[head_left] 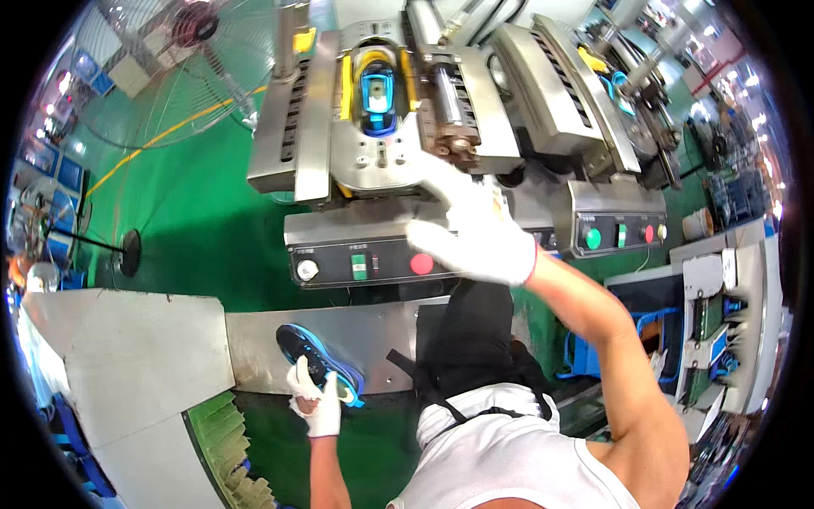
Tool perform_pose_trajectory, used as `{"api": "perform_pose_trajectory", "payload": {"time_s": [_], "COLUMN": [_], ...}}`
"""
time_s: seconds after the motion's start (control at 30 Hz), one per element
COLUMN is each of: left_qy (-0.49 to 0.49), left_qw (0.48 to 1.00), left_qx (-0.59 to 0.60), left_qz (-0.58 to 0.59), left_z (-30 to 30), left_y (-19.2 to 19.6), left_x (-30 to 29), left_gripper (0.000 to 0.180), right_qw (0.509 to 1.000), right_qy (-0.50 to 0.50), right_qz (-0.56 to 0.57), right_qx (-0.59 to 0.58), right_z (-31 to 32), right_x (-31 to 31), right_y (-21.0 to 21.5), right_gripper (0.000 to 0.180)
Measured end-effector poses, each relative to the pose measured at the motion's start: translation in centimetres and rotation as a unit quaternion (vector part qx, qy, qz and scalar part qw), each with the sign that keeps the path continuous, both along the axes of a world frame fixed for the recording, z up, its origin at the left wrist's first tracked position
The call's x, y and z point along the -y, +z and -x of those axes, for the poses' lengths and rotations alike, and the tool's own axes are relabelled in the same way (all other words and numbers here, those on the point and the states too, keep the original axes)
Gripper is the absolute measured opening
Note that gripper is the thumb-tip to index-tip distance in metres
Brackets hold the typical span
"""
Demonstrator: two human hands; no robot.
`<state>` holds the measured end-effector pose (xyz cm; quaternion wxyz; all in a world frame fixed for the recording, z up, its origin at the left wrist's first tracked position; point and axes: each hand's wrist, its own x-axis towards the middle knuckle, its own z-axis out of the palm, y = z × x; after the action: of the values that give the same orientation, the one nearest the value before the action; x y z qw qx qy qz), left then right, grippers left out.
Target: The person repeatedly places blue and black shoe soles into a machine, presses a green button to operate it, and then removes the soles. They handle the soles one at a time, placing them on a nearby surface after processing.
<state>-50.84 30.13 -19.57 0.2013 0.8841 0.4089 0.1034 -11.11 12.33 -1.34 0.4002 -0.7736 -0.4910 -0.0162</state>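
My left hand [317, 402], in a white glove, has its fingers and thumb around the heel end of a black sneaker [315, 346] with a blue sole. That sneaker is over a metal plate [254, 348] at the lower left. My right hand [480, 231], also gloved and smeared by motion, reaches across the front of a steel press [326, 110] with thumb and fingers spread. It hovers near the red button [421, 264] on the control panel [326, 264]; touching cannot be made out. Inside the press, a black and blue shoe [379, 121] sits between yellow pads [346, 87].
A second steel press [551, 93] with green and red buttons stands to the right. A large fan [195, 25] is at the far left. Grey surfaces [127, 348] border the lower left, beside green slats [222, 437]. A blue-framed rack [661, 339] stands at the right.
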Motion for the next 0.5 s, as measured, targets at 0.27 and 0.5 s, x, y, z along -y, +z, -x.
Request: {"api": "perform_pose_trajectory", "payload": {"time_s": [0.27, 0.5], "left_qy": [-0.238, -0.44], "left_qw": [0.97, 0.887], "left_qx": [0.041, 0.14], "left_qz": [-0.019, 0.032], "left_z": [-5.1, -16.7], "left_y": [1.4, 11.0], "left_x": [-3.2, 10.5], "left_gripper": [0.015, 0.018], "right_qw": [0.975, 0.954], "right_qy": [-0.067, 0.09], "right_qz": [0.211, 0.019], "right_qx": [0.033, -0.285], "right_z": [4.6, 15.9], "right_x": [10.4, 22.4], "right_y": [-14.2, -11.9], "right_gripper": [0.089, 0.121]}}
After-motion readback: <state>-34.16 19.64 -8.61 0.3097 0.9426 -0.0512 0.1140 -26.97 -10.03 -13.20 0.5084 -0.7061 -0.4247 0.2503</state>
